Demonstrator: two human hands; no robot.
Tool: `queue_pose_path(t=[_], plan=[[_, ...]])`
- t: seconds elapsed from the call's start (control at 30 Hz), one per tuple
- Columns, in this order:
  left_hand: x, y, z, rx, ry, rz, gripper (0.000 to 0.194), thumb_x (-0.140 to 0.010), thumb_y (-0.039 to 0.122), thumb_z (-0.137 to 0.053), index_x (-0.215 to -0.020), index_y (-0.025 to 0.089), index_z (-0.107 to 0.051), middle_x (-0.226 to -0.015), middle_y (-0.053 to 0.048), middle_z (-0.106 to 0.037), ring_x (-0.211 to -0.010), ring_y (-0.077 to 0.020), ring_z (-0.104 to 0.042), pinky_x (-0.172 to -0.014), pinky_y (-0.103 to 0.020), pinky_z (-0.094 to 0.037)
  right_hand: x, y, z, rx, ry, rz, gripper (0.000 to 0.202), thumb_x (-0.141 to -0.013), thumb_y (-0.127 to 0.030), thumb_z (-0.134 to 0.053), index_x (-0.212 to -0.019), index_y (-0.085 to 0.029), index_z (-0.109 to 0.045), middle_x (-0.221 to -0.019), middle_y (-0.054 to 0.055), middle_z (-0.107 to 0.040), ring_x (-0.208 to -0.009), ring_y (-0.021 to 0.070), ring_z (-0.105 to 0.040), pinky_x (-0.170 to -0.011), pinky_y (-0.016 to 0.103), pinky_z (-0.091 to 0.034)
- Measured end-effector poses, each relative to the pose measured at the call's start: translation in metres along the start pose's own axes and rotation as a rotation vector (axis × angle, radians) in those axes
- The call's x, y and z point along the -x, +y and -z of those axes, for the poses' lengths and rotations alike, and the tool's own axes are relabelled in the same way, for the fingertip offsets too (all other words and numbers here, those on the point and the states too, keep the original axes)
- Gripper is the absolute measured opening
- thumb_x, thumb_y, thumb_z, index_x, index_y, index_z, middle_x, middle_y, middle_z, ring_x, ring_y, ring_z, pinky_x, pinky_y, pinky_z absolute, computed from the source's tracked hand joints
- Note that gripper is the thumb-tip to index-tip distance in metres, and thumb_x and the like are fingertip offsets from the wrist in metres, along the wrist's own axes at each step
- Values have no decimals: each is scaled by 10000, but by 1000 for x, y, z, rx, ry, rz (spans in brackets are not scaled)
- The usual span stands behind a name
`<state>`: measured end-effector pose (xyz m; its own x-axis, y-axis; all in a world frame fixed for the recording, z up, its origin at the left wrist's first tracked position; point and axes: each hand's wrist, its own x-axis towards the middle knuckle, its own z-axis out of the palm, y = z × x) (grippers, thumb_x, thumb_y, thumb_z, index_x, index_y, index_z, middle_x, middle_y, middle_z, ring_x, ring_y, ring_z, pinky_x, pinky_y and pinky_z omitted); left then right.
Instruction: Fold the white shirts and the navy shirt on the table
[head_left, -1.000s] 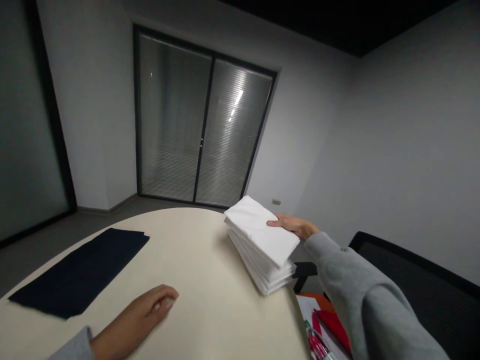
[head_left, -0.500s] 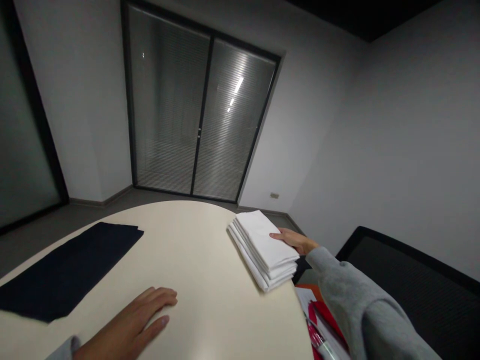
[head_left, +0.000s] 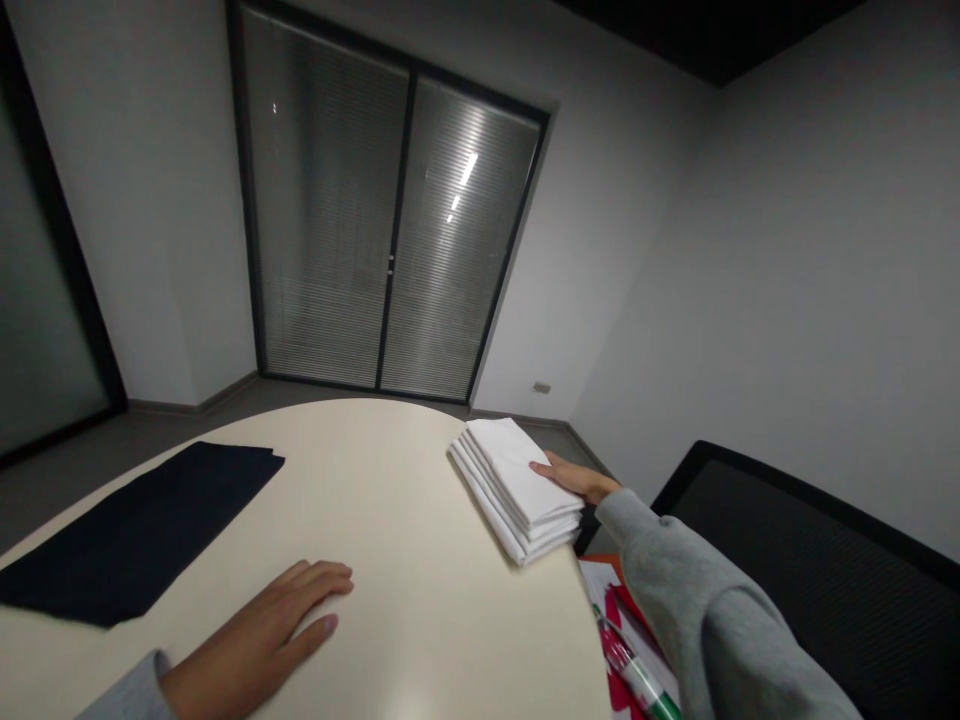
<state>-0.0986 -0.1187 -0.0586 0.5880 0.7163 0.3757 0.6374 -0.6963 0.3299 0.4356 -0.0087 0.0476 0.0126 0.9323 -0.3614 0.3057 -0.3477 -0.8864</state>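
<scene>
A stack of folded white cloths (head_left: 517,480) lies at the right edge of the round cream table (head_left: 375,520). My right hand (head_left: 570,475) is on the stack's right side, thumb on top of it and the other fingers mostly hidden behind its edge. Near the front left, my left hand (head_left: 262,635) rests on or just over the tabletop, its fingers stretched out and holding nothing. Beyond my left hand, a dark navy folded cloth (head_left: 150,530) lies flat along the table's left side.
A black mesh chair (head_left: 795,550) stands at the right. Below the table's right edge are red and white items and a clear tube (head_left: 637,680) with a green end. Glass doors with blinds (head_left: 382,230) are in the far wall.
The view has shifted slightly, so the stack and my right arm appear a little further left. More of the tube shows. Both hands keep nearly the same pose.
</scene>
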Motion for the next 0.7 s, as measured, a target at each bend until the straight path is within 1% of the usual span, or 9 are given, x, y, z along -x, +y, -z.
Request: queue_pose_path(t=[0.1,0.17,0.23,0.33,0.43,0.5,0.57,0.63,0.7], plan=[[0,1,2,-8,-18,8,330,-998,431,-583,-1305,382,-692,-1375,27,-712,-1260,-241,-678,-1126,-418,-522,11,9,-6,-57,-14,7,572,-912,-490,-722,-1368,-189,-553,-1202,122,-752,-963,213,-744,-831,322,-612],[1,1,3,-7,-21,14,336,-1000,427,-580,-1313,375,-690,-1376,19,-712,-1263,-245,-676,-1127,-422,-521,18,13,-12,-84,-22,13,520,-927,-473,-690,-1340,-183,-567,-1153,125,-765,-925,213,-749,-782,311,-614],[2,2,2,-7,-11,14,354,-994,426,-588,-1330,366,-683,-1372,10,-714,-1260,-250,-677,-1121,-415,-529,24,15,-21,-97,-35,27,442,-925,-450,-679,-1260,-169,-613,-1067,124,-780,-876,214,-749,-750,305,-610],[2,5,0,-18,-4,3,378,-996,428,-577,-1355,357,-670,-1376,5,-712,-1257,-250,-678,-1106,-395,-544,29,17,-42,-93,-46,47,372,-924,-461,-652,-1111,-140,-666,-925,129,-780,-790,228,-743,-739,342,-612],[-2,5,8,-73,-30,20,405,-1011,457,-527,-1379,345,-656,-1414,-3,-687,-1282,-251,-659,-1123,-415,-527,32,17,-60,-75,3,100,371,-892,-495,-663,-1022,-148,-672,-857,124,-769,-785,257,-743,-781,415,-616],[-5,-1,23,-165,5,103,446,-1011,489,-498,-1398,325,-646,-1446,-22,-664,-1323,-268,-623,-1151,-452,-491,34,12,-62,-56,111,183,362,-840,-502,-703,-981,-170,-667,-878,123,-765,-875,288,-744,-836,455,-607],[-5,-13,42,-300,101,249,521,-1003,514,-464,-1440,274,-615,-1489,-63,-625,-1373,-298,-568,-1178,-490,-435,40,1,-59,-37,308,314,360,-815,-506,-699,-988,-194,-651,-996,141,-753,-1078,328,-702,-963,495,-560],[-1,-31,60,-445,187,431,655,-980,556,-444,-1507,182,-545,-1551,-130,-551,-1434,-354,-486,-1202,-542,-364,51,-14,-63,-21,546,488,403,-837,-517,-634,-1088,-202,-611,-1217,173,-681,-1337,357,-540,-1142,548,-413],[7,-52,71,-523,170,631,807,-935,625,-454,-1561,116,-468,-1599,-183,-478,-1466,-433,-418,-1196,-620,-313,69,-29,-88,4,723,682,451,-876,-514,-560,-1200,-200,-545,-1395,188,-554,-1466,355,-362,-1233,592,-237]])
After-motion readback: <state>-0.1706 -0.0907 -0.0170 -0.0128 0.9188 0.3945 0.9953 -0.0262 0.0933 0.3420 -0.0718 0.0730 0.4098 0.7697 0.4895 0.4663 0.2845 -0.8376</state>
